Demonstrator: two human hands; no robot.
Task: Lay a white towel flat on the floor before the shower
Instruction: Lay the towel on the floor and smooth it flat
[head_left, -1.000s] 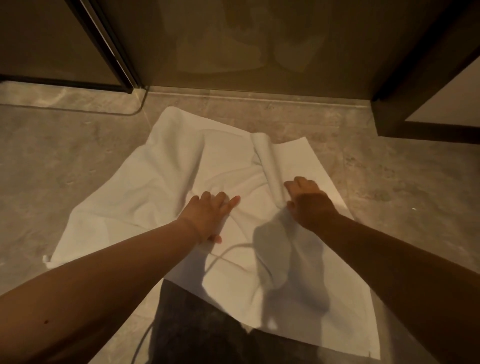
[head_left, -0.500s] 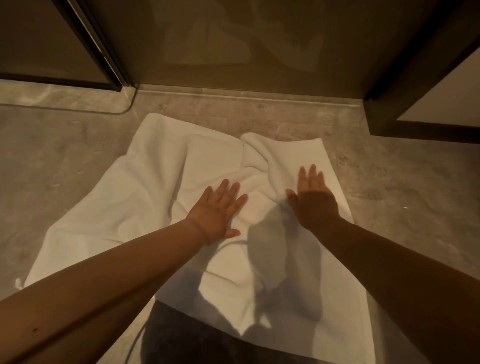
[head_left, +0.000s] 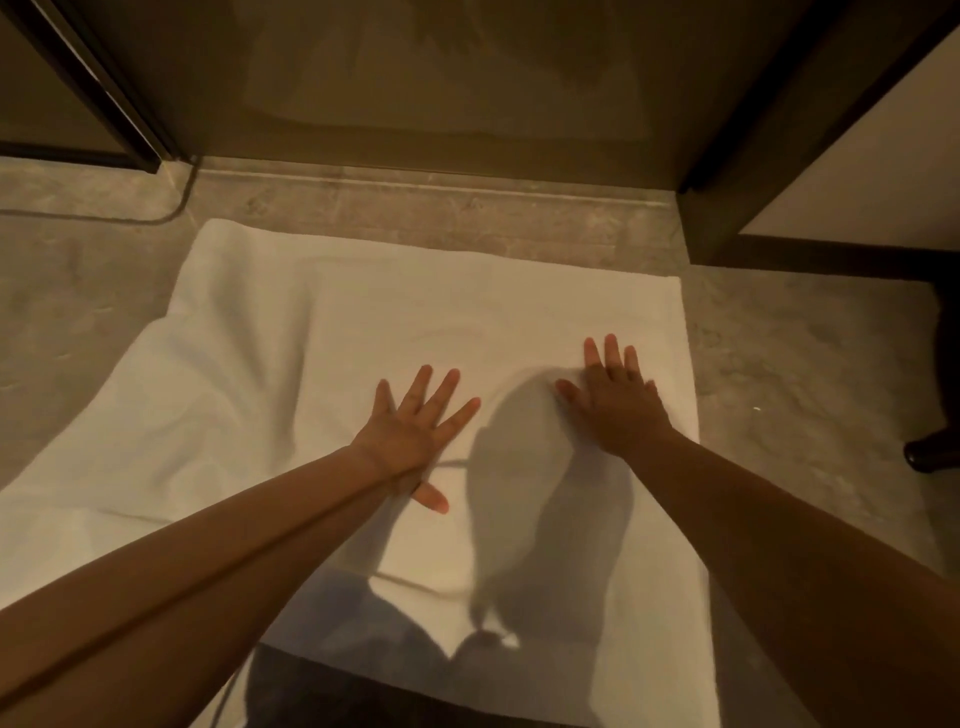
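Mottled grey-brown stone floor (head_left: 78, 291) fills the frame's sides, meeting a raised threshold (head_left: 415, 182) and a dim glass shower panel (head_left: 415, 78) in dark framing across the top. The white towel (head_left: 291, 332), soft terry, lies spread over the centre, its far edge parallel to the threshold, its left part rumpled with shallow creases. The left hand (head_left: 410, 426) and the right hand (head_left: 615, 400) press palm-down on it, fingers splayed, each grip open and holding nothing. Bare floor borders both sides.
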